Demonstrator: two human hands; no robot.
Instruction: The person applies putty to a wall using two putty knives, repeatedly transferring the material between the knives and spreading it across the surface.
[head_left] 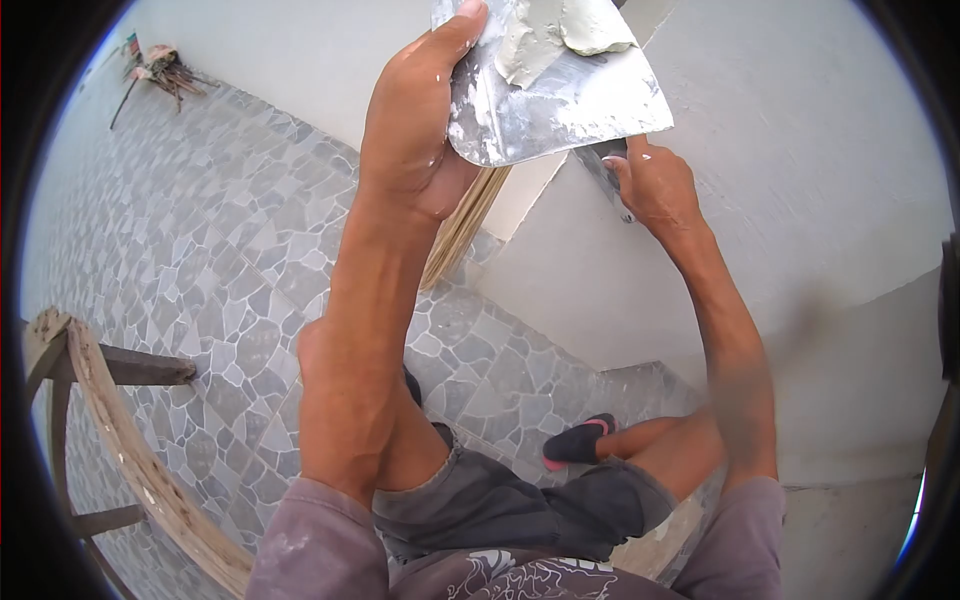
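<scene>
Near the top of the view, my left hand [425, 110] is closed on a wide metal putty scraper [560, 125], with the thumb along its left edge. Pale putty [595, 25] sits in thick lumps on the scraper's upper part, and white smears cover the rest. Just below and right of that blade, my right hand [662, 190] grips a tool with a dark handle [608, 180], which looks like a putty knife. Its working end is hidden behind the scraper. White specks of putty dot both hands.
A smooth grey wall [800, 190] rises at the right. Behind my left wrist stands a bundle of thin sticks [465, 230]. Stone-patterned tiles [240, 200] cover the floor. A wooden frame [130, 440] is at lower left, and a pile of sticks [165, 72] lies at far left.
</scene>
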